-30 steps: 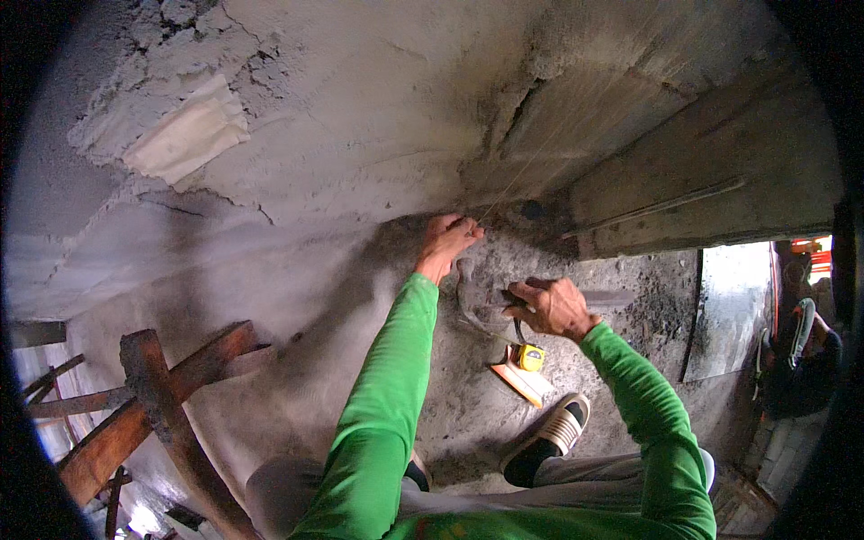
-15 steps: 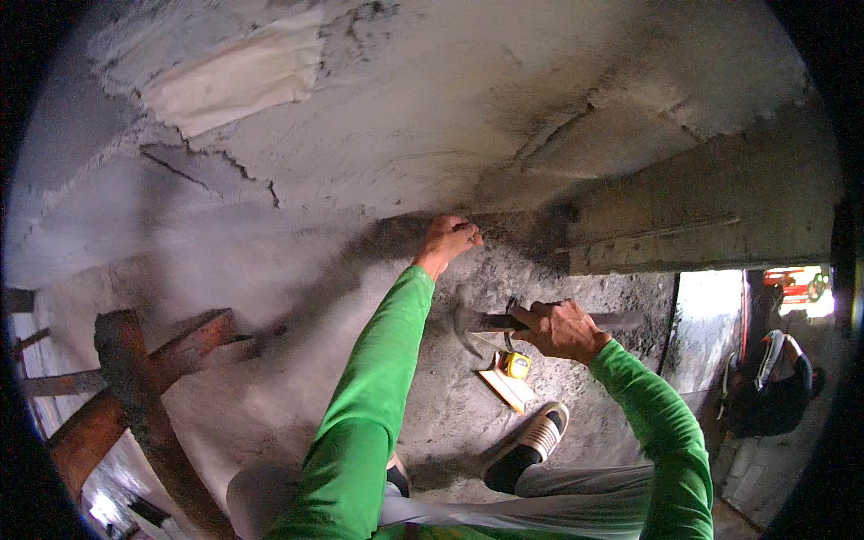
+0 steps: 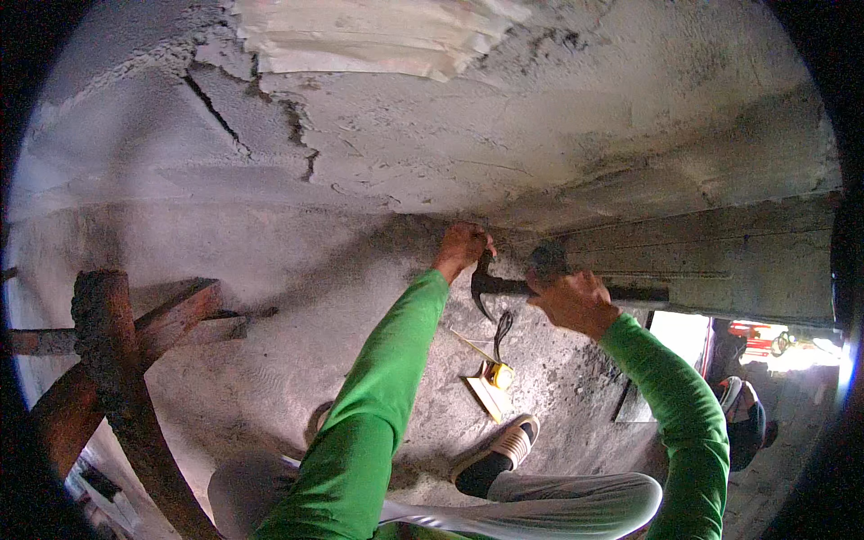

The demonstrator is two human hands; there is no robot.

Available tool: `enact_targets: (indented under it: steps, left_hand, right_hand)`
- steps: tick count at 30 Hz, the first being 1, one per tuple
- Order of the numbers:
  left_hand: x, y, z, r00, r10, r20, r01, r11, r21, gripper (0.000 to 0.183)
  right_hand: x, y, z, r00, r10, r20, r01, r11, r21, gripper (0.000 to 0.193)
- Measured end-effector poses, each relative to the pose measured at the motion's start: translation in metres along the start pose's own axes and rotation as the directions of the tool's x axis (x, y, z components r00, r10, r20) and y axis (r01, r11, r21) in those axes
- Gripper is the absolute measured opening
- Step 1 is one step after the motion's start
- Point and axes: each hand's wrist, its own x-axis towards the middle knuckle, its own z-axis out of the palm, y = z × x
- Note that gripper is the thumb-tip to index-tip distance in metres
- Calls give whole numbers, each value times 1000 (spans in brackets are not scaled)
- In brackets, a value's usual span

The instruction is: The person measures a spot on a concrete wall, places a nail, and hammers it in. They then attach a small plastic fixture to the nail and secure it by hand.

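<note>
The wall (image 3: 405, 135) meets the floor (image 3: 279, 360) in a dark seam, and at the right a concrete ledge (image 3: 778, 256) juts out, hemming in that side. Bare floor opens leftward as far as the crossed timbers (image 3: 108, 333), which stand well apart from both hands. The hammer (image 3: 511, 287) is just off the seam, in front of the ledge, its long axis running crosswise, nearly level in view. Its head points left, the handle's end right; one curved prong of the head bends toward the person, while the opposite end rises beside the left hand (image 3: 465, 246). The right hand (image 3: 576, 302) has its fingers wrapped round the handle. The left fingers are clenched at the seam; whether they pinch anything cannot be told. Nearer the person lie a black cord (image 3: 505, 335) and a yellow tape measure (image 3: 500, 376), with a shoe (image 3: 514, 445) just beyond.
</note>
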Motion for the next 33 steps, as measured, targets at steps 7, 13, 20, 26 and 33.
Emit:
enact_targets:
  steps: [7, 13, 20, 26, 33]
  left_hand:
    - [-3, 5, 1, 988, -6, -153, 70, 906, 418, 19]
    - [-2, 9, 4, 981, -122, -152, 177, 883, 434, 19]
    - [-6, 5, -1, 987, -88, -136, 136, 905, 402, 16]
    - [18, -45, -9, 996, 24, -88, -21, 999, 39, 16]
    - [11, -28, -6, 988, -29, -149, 87, 912, 400, 14]
  right_hand:
    - [7, -1, -5, 976, -112, 186, 124, 991, -55, 38]
    - [3, -2, 7, 983, -172, -58, 175, 982, 70, 36]
    - [8, -2, 4, 998, 19, 55, -27, 988, 154, 37]
    - [6, -3, -4, 987, -100, 122, 93, 994, 61, 36]
    - [3, -7, 1, 986, -120, 119, 104, 986, 131, 29]
